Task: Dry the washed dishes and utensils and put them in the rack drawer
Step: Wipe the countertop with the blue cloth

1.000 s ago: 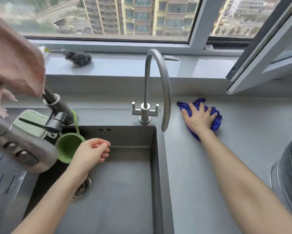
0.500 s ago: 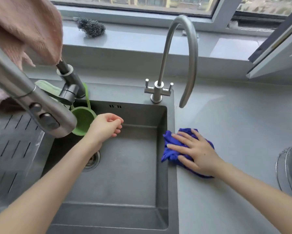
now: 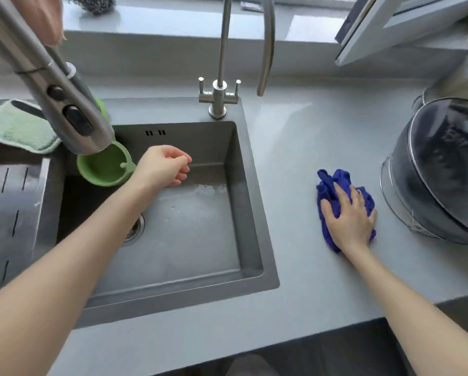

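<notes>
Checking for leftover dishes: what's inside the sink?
The sink shows a wet floor and a drain, half covered by the left arm. A green cup is at its left edge; the sprayer hides that corner.

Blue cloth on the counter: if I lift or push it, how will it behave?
Probably floppy: the blue cloth lies bunched in folds under the flat right hand. Likely light, and it should slide easily on the smooth counter rather than roll.

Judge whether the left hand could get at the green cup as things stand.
Probably yes: the left hand hangs empty over the sink right beside the green cup, with nothing between them; the sprayer head overhangs only its far rim.
</notes>
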Tool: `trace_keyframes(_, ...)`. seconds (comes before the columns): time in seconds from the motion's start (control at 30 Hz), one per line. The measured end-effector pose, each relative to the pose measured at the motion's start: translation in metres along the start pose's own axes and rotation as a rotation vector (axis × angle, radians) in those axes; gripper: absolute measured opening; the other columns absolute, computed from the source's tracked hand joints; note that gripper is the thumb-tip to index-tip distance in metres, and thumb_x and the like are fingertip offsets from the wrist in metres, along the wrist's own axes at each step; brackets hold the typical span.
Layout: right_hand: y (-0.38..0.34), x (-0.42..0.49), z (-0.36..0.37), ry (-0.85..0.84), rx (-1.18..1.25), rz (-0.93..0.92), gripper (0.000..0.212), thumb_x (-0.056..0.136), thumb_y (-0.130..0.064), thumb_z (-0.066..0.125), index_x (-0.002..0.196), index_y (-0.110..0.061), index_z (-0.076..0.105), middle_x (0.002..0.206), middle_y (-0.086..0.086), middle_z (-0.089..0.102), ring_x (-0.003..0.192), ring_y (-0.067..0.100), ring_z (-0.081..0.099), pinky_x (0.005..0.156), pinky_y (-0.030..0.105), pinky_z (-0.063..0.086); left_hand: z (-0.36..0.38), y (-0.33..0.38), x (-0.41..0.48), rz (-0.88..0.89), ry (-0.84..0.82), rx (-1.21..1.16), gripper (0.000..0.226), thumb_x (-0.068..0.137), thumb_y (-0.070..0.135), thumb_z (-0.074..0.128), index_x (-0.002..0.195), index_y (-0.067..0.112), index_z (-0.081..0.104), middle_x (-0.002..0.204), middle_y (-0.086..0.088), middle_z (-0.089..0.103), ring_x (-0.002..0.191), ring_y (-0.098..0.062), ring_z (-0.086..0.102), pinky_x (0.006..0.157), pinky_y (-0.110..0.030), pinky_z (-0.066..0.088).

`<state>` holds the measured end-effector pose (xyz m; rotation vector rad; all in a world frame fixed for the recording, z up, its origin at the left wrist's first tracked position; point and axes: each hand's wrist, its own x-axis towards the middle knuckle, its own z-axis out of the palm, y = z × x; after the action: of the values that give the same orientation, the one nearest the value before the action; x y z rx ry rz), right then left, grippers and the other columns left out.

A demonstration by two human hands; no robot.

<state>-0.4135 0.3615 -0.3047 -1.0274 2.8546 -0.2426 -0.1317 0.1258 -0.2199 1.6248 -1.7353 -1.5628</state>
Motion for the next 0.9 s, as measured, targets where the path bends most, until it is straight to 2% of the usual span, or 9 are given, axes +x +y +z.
trace_keyframes(0.1,-0.008,-0.084,0.006,-0.023,-0.022,0.021,0.074,0.077,-0.062,0.027,0.142,-0.028,0.040,0.151,0.013,0.034,0.142,0.032,0.025,0.112,0.059,0.016,0.004,0.006,-0.012,0.032,-0.051,-0.004,0.018,0.092,0.008,0.048,0.089,0.013,0.065,0.079,-0.004,0.064,0.070,-0.013,0.061,0.070,-0.025,0.054)
trace_keyframes(0.27,-0.060,-0.185,0.014,-0.079,0.118,-0.497,0.058,0.075,-0.035,0.047,0.132,-0.033,0.046,0.141,0.009,0.049,0.133,0.028,0.040,0.105,0.056,0.036,0.018,0.023,-0.030,0.076,-0.153,0.017,0.019,0.091,0.008,0.048,0.088,0.014,0.066,0.082,-0.004,0.065,0.073,-0.014,0.061,0.074,-0.028,0.054)
trace_keyframes(0.4,-0.065,-0.150,-0.020,-0.156,0.392,-0.728,0.047,0.070,-0.013,0.045,0.112,-0.025,0.063,0.112,0.000,0.066,0.097,0.020,0.060,0.076,0.038,0.054,0.037,0.042,-0.041,0.108,-0.234,0.033,0.021,0.091,0.008,0.048,0.081,0.017,0.064,0.081,-0.005,0.065,0.071,-0.016,0.061,0.068,-0.024,0.052)
trace_keyframes(0.57,-0.071,-0.061,-0.079,-0.072,0.467,-0.752,0.055,0.067,0.006,0.055,0.115,-0.017,0.064,0.114,0.006,0.064,0.099,0.026,0.058,0.087,0.031,0.047,0.059,0.061,-0.042,0.144,-0.252,0.026,0.017,0.091,0.007,0.049,0.093,0.009,0.066,0.083,-0.009,0.066,0.068,-0.015,0.059,0.063,-0.021,0.050)
trace_keyframes(0.67,-0.073,-0.008,-0.102,-0.268,0.380,-0.842,0.068,0.072,-0.001,0.065,0.135,-0.023,0.051,0.137,0.001,0.052,0.127,0.022,0.045,0.107,0.030,0.032,0.068,0.066,-0.033,0.133,-0.218,0.014,0.017,0.090,0.007,0.050,0.092,0.009,0.066,0.083,-0.010,0.065,0.067,-0.016,0.057,0.065,-0.023,0.050)
trace_keyframes(0.73,-0.068,0.023,-0.104,-0.367,0.001,-0.950,0.081,0.077,-0.020,0.068,0.146,-0.037,0.029,0.155,-0.009,0.027,0.145,0.013,0.016,0.116,0.038,0.006,0.073,0.067,-0.026,0.126,-0.187,0.054,0.016,0.089,0.010,0.051,0.094,0.010,0.066,0.084,-0.009,0.066,0.070,-0.017,0.058,0.069,-0.028,0.052)
trace_keyframes(0.8,-0.054,0.041,-0.103,-0.434,-0.216,-0.847,0.083,0.079,-0.033,0.066,0.147,-0.043,0.020,0.157,-0.013,0.011,0.147,0.012,0.000,0.116,0.047,-0.004,0.080,0.066,-0.018,0.127,-0.164,0.157,0.014,0.088,0.016,0.054,0.097,0.014,0.065,0.087,-0.005,0.067,0.076,-0.017,0.061,0.074,-0.032,0.052)
trace_keyframes(0.83,-0.044,0.044,-0.100,-0.405,-0.154,-0.733,0.078,0.079,-0.037,0.064,0.146,-0.043,0.024,0.157,-0.011,0.015,0.147,0.014,0.005,0.117,0.047,-0.001,0.085,0.064,-0.014,0.131,-0.160,0.225,0.015,0.087,0.021,0.056,0.098,0.016,0.064,0.089,-0.002,0.067,0.078,-0.017,0.062,0.074,-0.031,0.051)
trace_keyframes(0.9,-0.029,0.039,-0.089,-0.190,0.132,-0.527,0.062,0.079,-0.043,0.056,0.139,-0.033,0.044,0.147,-0.003,0.043,0.137,0.022,0.036,0.113,0.042,0.024,0.100,0.058,-0.009,0.198,-0.163,0.404,0.023,0.084,0.032,0.060,0.104,0.022,0.064,0.095,0.000,0.064,0.086,-0.017,0.061,0.076,-0.028,0.048)
